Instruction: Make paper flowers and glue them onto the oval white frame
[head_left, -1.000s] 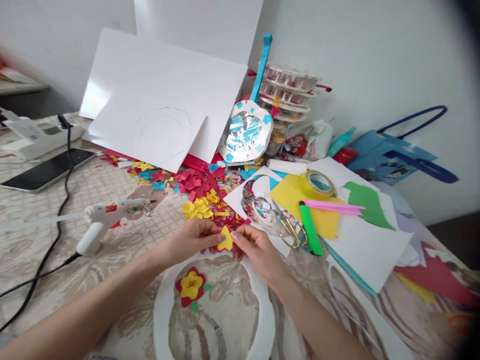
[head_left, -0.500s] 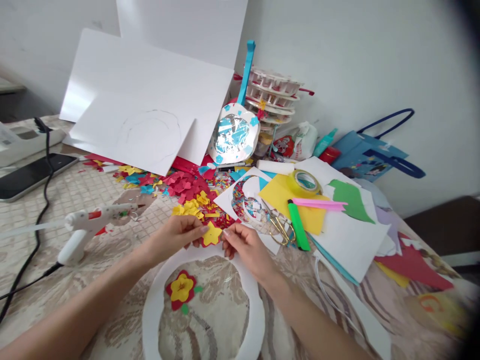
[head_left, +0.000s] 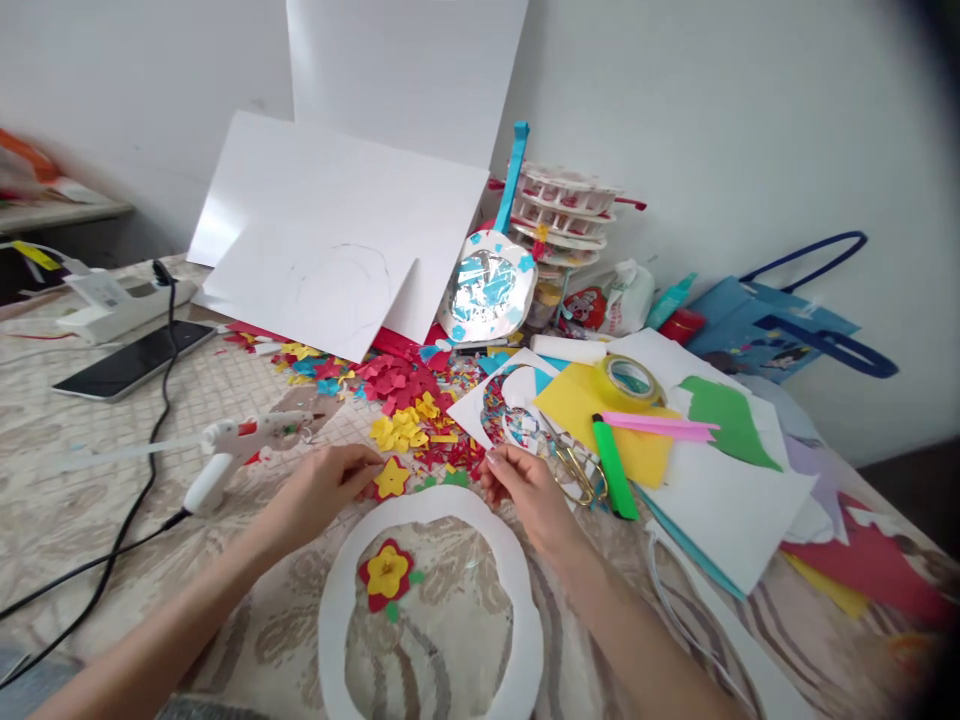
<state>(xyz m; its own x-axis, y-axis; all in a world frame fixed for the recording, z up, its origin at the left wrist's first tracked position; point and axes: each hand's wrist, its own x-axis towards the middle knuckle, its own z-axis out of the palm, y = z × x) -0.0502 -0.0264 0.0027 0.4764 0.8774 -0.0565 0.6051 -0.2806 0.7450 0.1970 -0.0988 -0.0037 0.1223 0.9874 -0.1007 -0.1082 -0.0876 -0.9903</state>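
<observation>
My left hand (head_left: 337, 482) is closed, pinching the edge of a paper flower (head_left: 391, 478) with a yellow layer over a red one. My right hand (head_left: 529, 492) sits apart from it beyond the ring's upper right, thumb and fingertips pressed together; whatever they hold, if anything, is too small to make out. Below both hands lies a white scalloped paper ring (head_left: 337, 620). Inside its opening rests another red and yellow flower (head_left: 388, 572) with small green leaves. Green paper pieces (head_left: 454, 479) lie just past the ring's top edge.
A glue gun (head_left: 247, 440) and a phone (head_left: 135, 360) lie left. Beyond my hands are heaped paper flowers (head_left: 397, 380) and scraps. To the right are gold-handled scissors (head_left: 574, 470), a green marker (head_left: 613, 470), yellow tape (head_left: 630, 380) and paper sheets. White boards (head_left: 330, 220) lean behind.
My hands have drawn apart: the flower, earlier between both, is now at my left fingertips only. Green paper pieces beyond the ring have come into sight. The view has turned slightly left.
</observation>
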